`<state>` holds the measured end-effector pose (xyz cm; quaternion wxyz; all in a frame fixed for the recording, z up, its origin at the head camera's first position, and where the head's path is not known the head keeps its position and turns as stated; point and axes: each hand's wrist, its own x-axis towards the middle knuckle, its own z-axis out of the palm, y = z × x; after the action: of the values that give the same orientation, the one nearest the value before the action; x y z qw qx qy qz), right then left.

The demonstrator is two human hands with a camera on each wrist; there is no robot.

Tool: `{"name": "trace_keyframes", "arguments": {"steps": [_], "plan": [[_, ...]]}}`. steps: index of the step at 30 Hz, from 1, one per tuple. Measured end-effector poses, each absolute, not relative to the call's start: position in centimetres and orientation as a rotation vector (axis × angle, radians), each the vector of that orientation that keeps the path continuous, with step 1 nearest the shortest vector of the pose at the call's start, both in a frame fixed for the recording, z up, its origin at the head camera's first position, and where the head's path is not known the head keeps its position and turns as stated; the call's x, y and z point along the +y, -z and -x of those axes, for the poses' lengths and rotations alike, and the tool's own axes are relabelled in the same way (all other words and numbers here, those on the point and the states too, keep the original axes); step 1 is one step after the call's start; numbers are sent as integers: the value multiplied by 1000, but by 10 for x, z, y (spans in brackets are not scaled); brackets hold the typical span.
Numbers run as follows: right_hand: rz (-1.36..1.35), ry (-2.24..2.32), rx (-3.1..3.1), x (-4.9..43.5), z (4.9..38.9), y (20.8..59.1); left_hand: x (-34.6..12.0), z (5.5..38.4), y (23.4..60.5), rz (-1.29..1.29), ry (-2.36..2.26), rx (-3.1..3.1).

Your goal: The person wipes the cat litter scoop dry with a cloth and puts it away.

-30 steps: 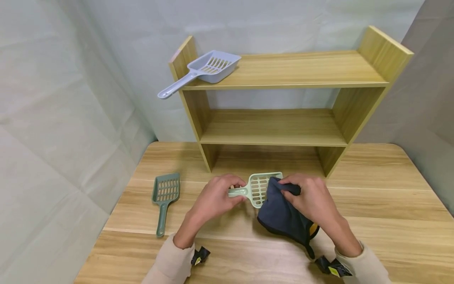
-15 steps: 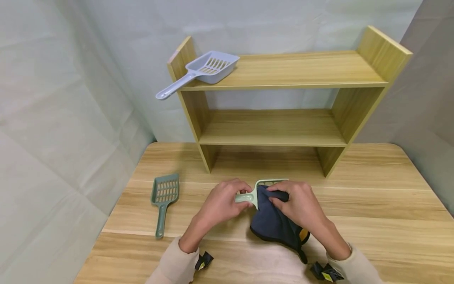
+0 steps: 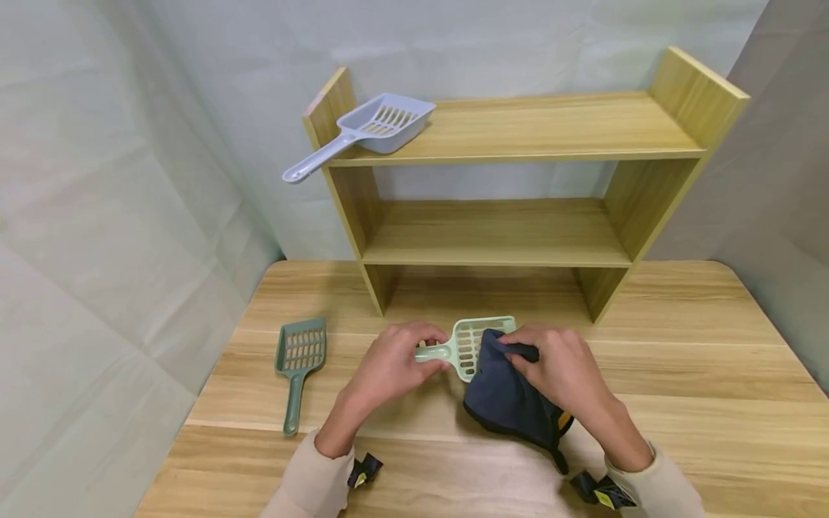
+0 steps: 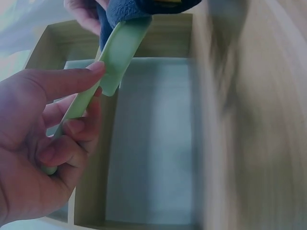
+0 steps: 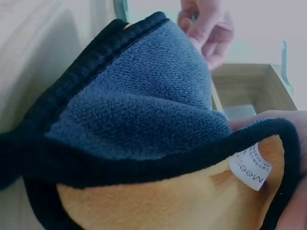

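Nearest: beige sleeves (image 3: 316, 476) w/ a black device (image 3: 364, 470) by the L wrist & another, also black, by the R. Just past them hung the cloth (image 3: 508, 396), dk blue one side, orange other, blk edging; R wrist view showed a white tag (image 5: 250, 166) on the orange side, print only partly legible.

R hand (image 3: 565, 363) pinched a bunched bit of cloth btwn thumb & fingers, pressing it to the R part of the lt green scoop (image 3: 465, 347). L hand (image 3: 393, 362) had the scoop's handle gripped, thumb on one side, fingers curled round the other (L wrist view). Scoop sat btwn both hands, in front of the shelf, handle to L, slotted pan to R.

Vs 0.5 s ago: cloth then hid nearly all the slots; now it had slid R rel. to the pan, so the L slots & far rim showed again, approx as at 1.0 s ago. Scoop & L hand had shifted a bit L. Grips unchanged.

Off L on the wood table (image 3: 686, 417), dk green scoop (image 3: 294, 399) lay handle toward the person, same spot as before. Farther: wood shelf (image 3: 550, 129); on its top board, L end, lilac scoop (image 3: 396, 142), handle poking out past the edge, also unmoved. Behind: pale sheeting (image 3: 518, 43).
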<state>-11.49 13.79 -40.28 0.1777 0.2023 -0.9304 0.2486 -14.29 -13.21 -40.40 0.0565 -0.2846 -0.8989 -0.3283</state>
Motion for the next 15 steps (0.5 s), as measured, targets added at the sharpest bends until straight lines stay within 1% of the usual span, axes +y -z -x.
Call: {"name": "trace_keyframes", "arguments": {"steps": [15], "plan": [[-522,-796,-2556,165,119,388,-152,150,393,798,1025,-2758]]}}
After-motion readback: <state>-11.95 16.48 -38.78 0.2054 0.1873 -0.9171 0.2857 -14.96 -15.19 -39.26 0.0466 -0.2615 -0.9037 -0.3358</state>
